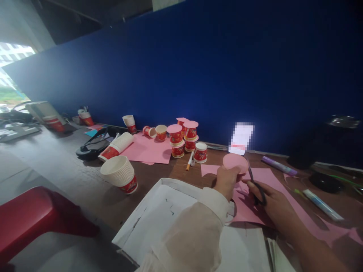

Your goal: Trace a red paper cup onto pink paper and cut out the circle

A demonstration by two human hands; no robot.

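My left hand is closed on a pink paper circle, gripping its lower edge. In my right hand are black-handled scissors, their blades pointing up beside the right edge of the circle. Whether the blades touch the paper, I cannot tell. Beneath both hands lies a larger pink paper sheet with cut edges. Behind my left hand, short red paper cups stand stacked in twos with pink discs on them. A single red cup with a white top is beside them.
A nested stack of paper cups leans at the left, near a white box lid. A lit phone rests against the blue partition. A purple tube and a glue stick lie at right. A red stool stands lower left.
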